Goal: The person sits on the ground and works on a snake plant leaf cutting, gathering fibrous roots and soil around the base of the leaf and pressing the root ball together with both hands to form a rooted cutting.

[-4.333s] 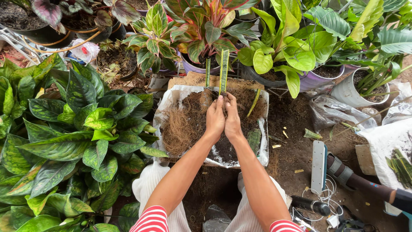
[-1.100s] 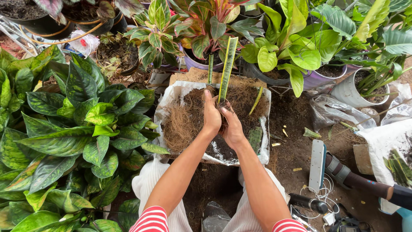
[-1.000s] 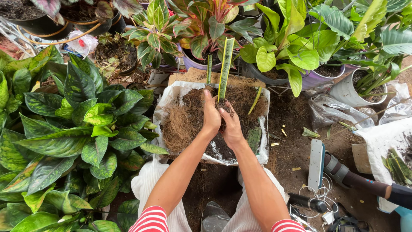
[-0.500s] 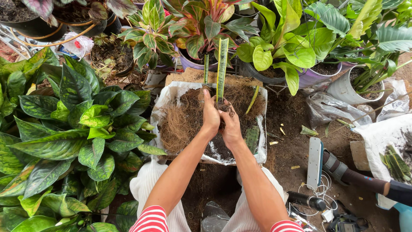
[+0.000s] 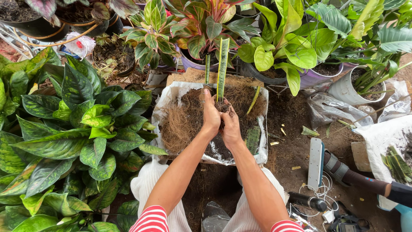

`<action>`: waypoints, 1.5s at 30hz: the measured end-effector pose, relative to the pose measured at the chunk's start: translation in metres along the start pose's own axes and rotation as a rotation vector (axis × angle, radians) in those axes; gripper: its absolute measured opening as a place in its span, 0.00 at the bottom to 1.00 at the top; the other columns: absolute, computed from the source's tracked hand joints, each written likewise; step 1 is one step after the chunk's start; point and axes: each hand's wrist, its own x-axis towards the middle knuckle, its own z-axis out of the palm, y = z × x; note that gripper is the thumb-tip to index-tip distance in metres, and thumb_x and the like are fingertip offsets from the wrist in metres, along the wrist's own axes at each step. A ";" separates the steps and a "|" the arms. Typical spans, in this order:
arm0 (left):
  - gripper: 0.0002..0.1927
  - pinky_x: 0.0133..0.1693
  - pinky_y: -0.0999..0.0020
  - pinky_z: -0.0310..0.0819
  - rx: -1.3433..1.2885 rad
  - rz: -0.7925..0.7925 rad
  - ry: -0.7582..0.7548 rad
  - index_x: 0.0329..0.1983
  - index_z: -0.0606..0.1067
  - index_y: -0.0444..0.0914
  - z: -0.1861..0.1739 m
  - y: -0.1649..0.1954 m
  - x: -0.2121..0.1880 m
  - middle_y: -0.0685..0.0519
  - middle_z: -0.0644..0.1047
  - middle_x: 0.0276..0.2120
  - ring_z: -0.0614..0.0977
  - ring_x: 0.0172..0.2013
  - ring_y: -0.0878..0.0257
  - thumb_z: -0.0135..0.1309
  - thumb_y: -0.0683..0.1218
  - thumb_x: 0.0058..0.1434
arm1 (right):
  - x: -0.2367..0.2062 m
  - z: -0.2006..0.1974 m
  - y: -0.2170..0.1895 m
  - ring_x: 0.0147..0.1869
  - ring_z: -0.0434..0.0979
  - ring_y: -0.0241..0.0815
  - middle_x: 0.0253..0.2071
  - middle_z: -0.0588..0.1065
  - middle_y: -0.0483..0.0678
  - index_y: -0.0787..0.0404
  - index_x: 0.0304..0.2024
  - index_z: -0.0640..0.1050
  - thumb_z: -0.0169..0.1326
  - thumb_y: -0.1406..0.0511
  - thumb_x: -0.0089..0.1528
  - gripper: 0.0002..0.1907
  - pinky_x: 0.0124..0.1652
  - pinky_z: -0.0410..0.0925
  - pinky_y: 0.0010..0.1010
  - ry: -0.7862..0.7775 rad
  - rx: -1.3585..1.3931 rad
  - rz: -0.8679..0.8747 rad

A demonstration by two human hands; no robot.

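Both my hands meet over a white sack filled with brown coconut fibre and dark soil. My left hand and my right hand press together around the soil-covered base of a long upright green leaf cutting with pale edges. A second, thinner cutting stands just left of it, behind my left hand. Another cutting lies tilted in the soil to the right, and a flat green leaf piece rests near the sack's right edge.
Large spotted-leaf plants crowd the left. Potted plants line the back, with a white pot at right. A white power strip with cables lies on the dirt floor. Another person's sleeve reaches in at right beside a sack of cuttings.
My hands have stayed clasped at the cutting's base throughout, shifting slightly up and left; the cutting stands a little more upright now than a second ago.
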 end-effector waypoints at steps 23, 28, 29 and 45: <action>0.14 0.33 0.58 0.77 -0.256 -0.050 0.241 0.57 0.64 0.36 -0.011 0.001 0.017 0.49 0.71 0.38 0.74 0.34 0.60 0.45 0.47 0.73 | -0.025 0.035 -0.046 0.42 0.78 0.38 0.43 0.75 0.49 0.68 0.51 0.78 0.58 0.72 0.66 0.11 0.42 0.71 0.28 0.096 -0.817 -0.628; 0.14 0.37 0.63 0.76 -0.190 -0.039 0.257 0.58 0.64 0.38 -0.011 -0.003 0.017 0.51 0.72 0.39 0.76 0.37 0.63 0.44 0.46 0.72 | -0.025 0.035 -0.050 0.37 0.78 0.43 0.42 0.75 0.53 0.68 0.51 0.78 0.60 0.74 0.61 0.15 0.36 0.71 0.31 0.091 -0.898 -0.624; 0.15 0.40 0.66 0.76 -0.130 0.013 0.245 0.60 0.65 0.39 -0.011 -0.004 0.016 0.52 0.73 0.41 0.76 0.40 0.65 0.45 0.45 0.72 | -0.024 0.036 -0.050 0.36 0.79 0.43 0.42 0.76 0.53 0.68 0.50 0.78 0.60 0.74 0.60 0.15 0.35 0.71 0.32 0.115 -0.912 -0.617; 0.17 0.63 0.56 0.54 -0.065 -0.051 0.212 0.60 0.67 0.43 -0.010 0.000 0.012 0.57 0.73 0.50 0.69 0.56 0.66 0.49 0.45 0.68 | -0.003 0.018 -0.031 0.32 0.73 0.31 0.31 0.77 0.42 0.66 0.42 0.80 0.57 0.67 0.68 0.07 0.32 0.68 0.24 0.291 -0.223 -0.294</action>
